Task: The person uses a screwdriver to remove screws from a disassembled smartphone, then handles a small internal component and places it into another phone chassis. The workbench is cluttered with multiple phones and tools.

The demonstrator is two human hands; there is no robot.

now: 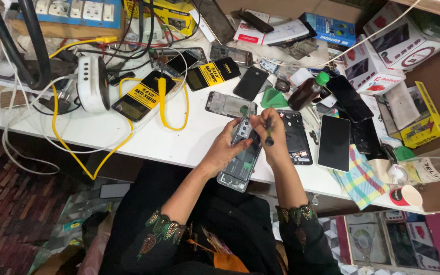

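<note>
Starting with the containers: a dark brown bottle with a green cap (pixel 307 90) lies tilted just beyond the right fingertips, its contents too dark to make out. Off to the right of the fingers sits a small red-and-white cup (pixel 406 195), and beside it a clear plastic tub (pixel 436 162); what either holds cannot be told.

Now the opened phone (pixel 241 158): back cover off, a grey frame with dark innards and small silvery parts at its top end, lying at the near edge of the white workbench (pixel 174 140) and overhanging it slightly. The left hand (pixel 223 149) clasps the phone's left side, fingers curled onto its upper end. The right hand (pixel 272 136) pinches a black-handled screwdriver (pixel 269 133), tip set down onto the phone just beside the left fingertips.

Just right of the fingers lies a black phone frame (pixel 296 136), then a white-screened phone (pixel 334 142) on a checked cloth (pixel 358 178). Beyond the left fingers, a yellow cable (pixel 171 109) loops over anti-static pouches (pixel 146 95). Patterned floor below.
</note>
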